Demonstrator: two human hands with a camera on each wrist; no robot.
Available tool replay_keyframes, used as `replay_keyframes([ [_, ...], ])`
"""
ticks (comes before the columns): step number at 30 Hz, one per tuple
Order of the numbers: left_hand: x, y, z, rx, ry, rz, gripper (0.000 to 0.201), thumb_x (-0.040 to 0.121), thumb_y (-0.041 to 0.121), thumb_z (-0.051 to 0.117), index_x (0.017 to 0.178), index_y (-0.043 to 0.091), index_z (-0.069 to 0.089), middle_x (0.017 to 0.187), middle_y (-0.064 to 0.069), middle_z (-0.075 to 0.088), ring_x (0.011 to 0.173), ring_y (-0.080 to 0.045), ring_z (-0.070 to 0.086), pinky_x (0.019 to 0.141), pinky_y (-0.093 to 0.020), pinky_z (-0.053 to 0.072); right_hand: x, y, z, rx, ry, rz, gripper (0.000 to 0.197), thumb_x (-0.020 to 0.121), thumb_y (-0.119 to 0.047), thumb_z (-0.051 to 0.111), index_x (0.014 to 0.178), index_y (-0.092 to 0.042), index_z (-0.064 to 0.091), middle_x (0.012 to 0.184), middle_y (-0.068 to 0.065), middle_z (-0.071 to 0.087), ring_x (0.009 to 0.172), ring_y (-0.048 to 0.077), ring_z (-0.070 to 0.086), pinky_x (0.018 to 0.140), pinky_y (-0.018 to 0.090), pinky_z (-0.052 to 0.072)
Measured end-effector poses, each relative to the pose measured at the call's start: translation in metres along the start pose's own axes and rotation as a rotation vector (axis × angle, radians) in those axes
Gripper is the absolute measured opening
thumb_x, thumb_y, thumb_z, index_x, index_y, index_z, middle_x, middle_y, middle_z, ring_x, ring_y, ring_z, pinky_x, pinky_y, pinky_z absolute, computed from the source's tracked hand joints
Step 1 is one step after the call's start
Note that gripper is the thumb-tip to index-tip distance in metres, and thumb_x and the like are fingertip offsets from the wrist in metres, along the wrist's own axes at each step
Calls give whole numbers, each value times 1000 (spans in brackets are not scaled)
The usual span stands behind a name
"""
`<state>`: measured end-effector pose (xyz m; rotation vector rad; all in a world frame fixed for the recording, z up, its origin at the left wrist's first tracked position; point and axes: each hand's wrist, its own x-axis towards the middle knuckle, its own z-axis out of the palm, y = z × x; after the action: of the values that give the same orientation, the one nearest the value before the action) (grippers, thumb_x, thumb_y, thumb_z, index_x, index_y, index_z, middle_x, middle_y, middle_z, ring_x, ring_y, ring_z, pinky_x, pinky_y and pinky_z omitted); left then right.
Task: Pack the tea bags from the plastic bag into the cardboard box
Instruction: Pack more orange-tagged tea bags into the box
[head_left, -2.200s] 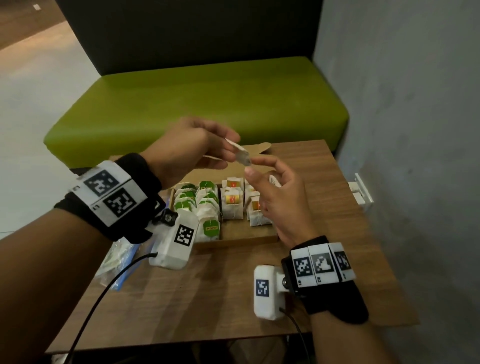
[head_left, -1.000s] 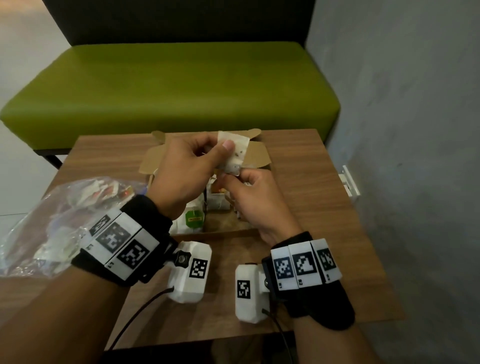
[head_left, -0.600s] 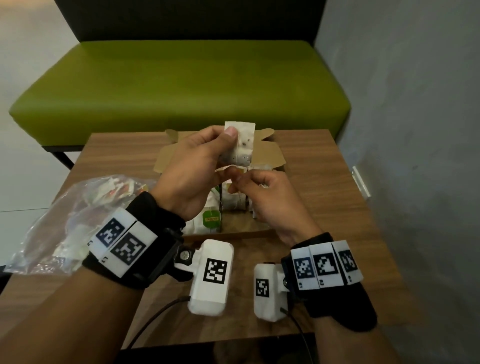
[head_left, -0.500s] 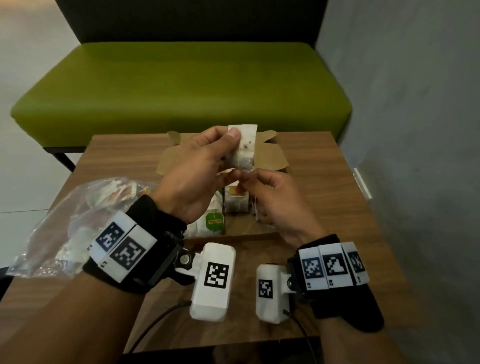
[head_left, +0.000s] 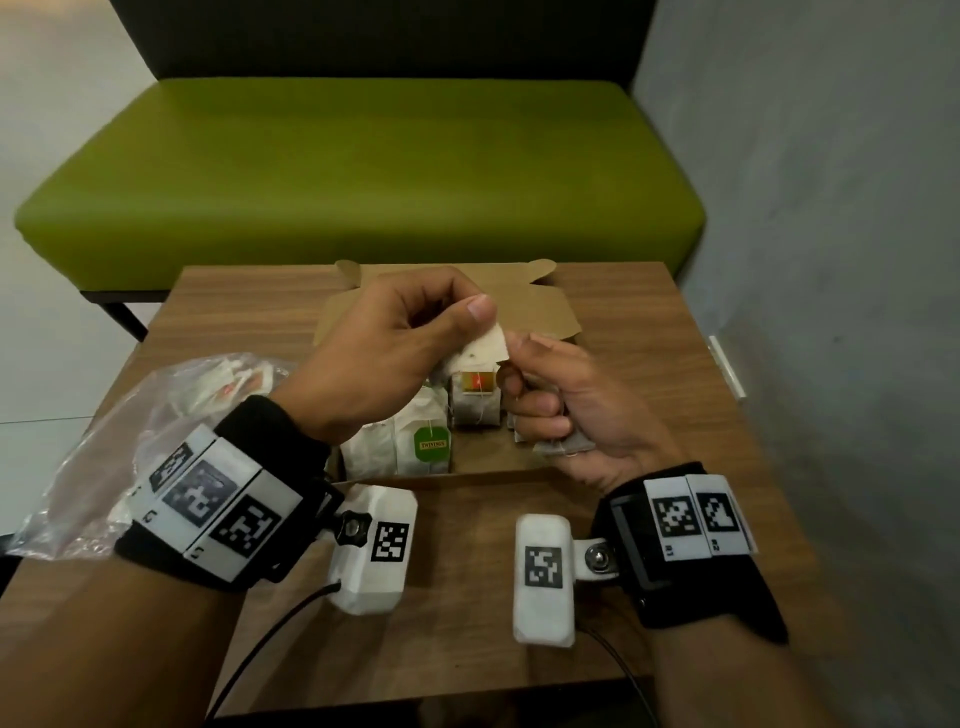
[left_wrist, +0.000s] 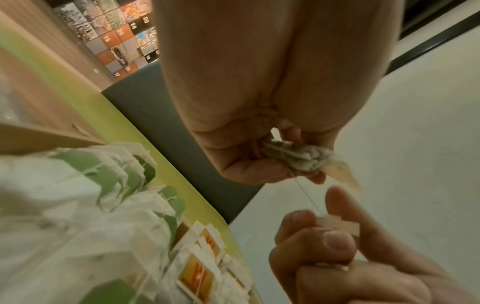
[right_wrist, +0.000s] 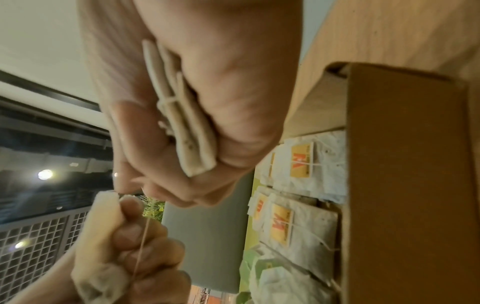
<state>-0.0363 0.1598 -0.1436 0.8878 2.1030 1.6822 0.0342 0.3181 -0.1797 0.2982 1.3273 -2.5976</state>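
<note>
Above the cardboard box (head_left: 540, 306) we see the left hand (head_left: 384, 353) pinching a tea bag (head_left: 480, 351) — right hand (head_left: 566, 395) curled round its tag and a spare bag (right_wrist: 182, 121).

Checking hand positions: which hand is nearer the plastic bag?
Left. The left hand is above the box, beside the plastic bag; the right hand is farther right.

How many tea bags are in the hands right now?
2 at least. One tea bag is pinched by the left hand, its tag in the right hand's fingertips. A flat bundle sits in the right palm; it may hold more than one.
</note>
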Motion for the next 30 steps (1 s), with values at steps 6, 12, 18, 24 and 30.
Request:
replay_keyframes([
  [6, 0, -4, 0, 153, -1, 1, 21, 86, 34, 63, 85, 14, 71, 67, 5, 64, 56, -12, 51, 50, -26, 43, 3, -2, 0, 163, 68, -16, 5, 94, -6, 54, 93, -7, 58, 65, -3, 54, 36, 1, 40, 31, 8, 28],
  [12, 0, -8, -7, 354, 30, 33, 23, 75, 46, 70, 89, 28, 75, 80, 9, 73, 76, -17, 66, 66, -40, 55, 4, -6, -1, 300, 165, 39, 13, 100, -6, 48, 90, -9, 56, 58, -4, 51, 31, 2, 37, 29, 8, 25],
  [18, 1, -12, -7, 610, 113, 48, 7, 85, 36, 72, 83, 30, 73, 69, 12, 68, 66, -5, 63, 61, -33, 54, 2, -6, 4, 130, 178, -30, 12, 98, 0, 52, 94, -9, 60, 66, -1, 55, 35, 1, 39, 30, 9, 26],
  [24, 5, -16, -3, 578, 185, -5, 16, 86, 39, 68, 74, 29, 70, 63, 5, 65, 55, -9, 59, 49, -35, 46, 3, -2, 9, -206, 274, -165, 13, 91, -2, 67, 98, -12, 64, 71, -2, 60, 42, 2, 39, 34, 14, 28],
  [30, 4, -17, -2, 291, 176, -113, 15, 94, 30, 64, 87, 23, 75, 80, -1, 71, 71, -23, 71, 63, -39, 60, 0, -1, 12, -317, 327, -235, 9, 89, -3, 71, 91, -10, 66, 66, -4, 64, 40, 1, 45, 35, 12, 33],
])
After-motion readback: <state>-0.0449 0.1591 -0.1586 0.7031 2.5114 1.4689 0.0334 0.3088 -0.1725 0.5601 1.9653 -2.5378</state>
